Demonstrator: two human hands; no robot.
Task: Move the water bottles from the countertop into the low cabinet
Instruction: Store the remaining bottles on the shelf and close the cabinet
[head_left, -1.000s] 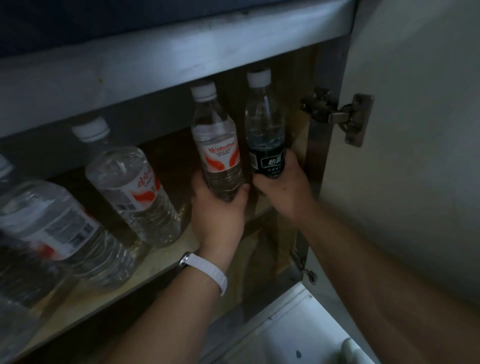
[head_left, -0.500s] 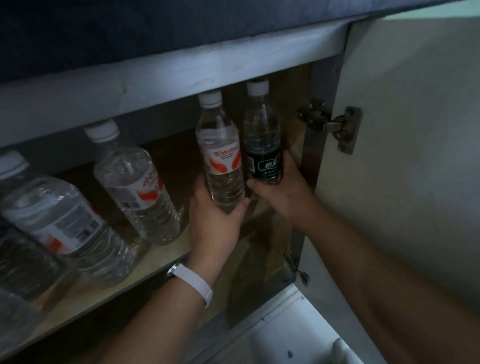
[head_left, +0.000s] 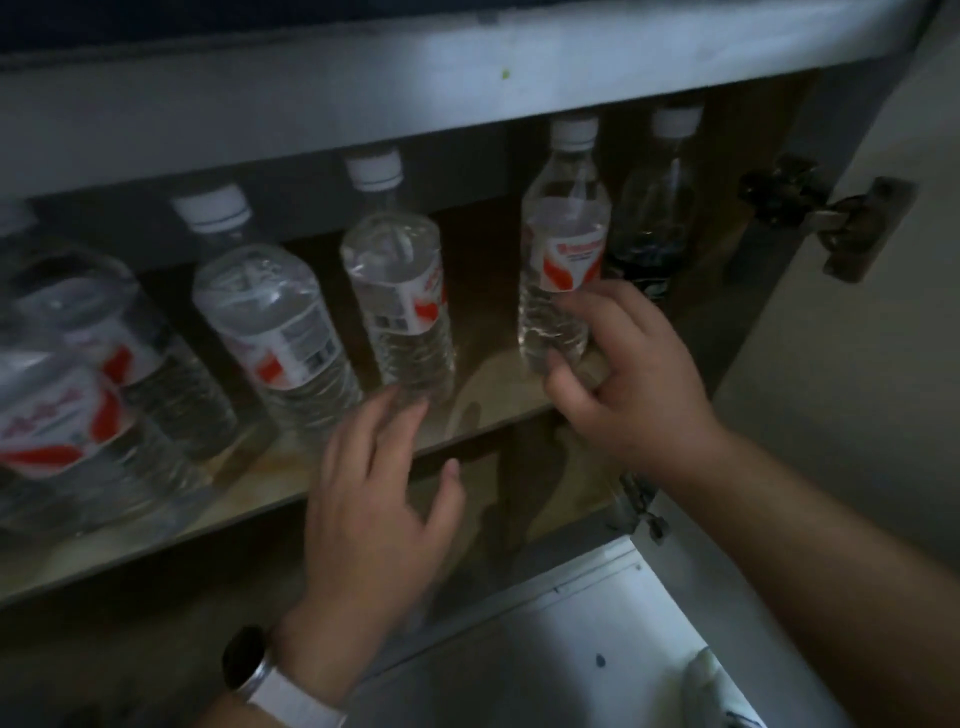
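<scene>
- Six clear plastic water bottles (head_left: 275, 322) with white caps can be counted on the pale wooden cabinet shelf (head_left: 483, 410). They stand in a rough row, likely so each can be reached from the front. Every bottle in view is therefore already inside the low cabinet.
- The right hand (head_left: 628, 374) has its fingers and thumb curled round the lower body of the red-and-white-labelled clear bottle (head_left: 563, 270). The low grip probably steadies the bottle upright as it is seated near the right end.
- Just behind and to the right stands the dark-labelled clear bottle (head_left: 654, 218). It is tucked into the corner by the metal hinge (head_left: 831, 218) of the open white cabinet door (head_left: 857, 415), and no hand is on it.
- The left hand (head_left: 379, 499) is released, with fingers spread and holding nothing. Its tips are at the foot of the middle red-labelled bottle (head_left: 400, 306), but motion blur hides whether they touch it.
- The two leftmost bottles are blurred and cut by the frame edge, so more may stand beyond them.
- The back of the cabinet is dark, and the labels cannot be read.
- Fingers hide the held bottle's base, so I cannot tell whether it rests on the shelf.
- The bench is out of view, so I cannot tell whether any bottles remain on it.
</scene>
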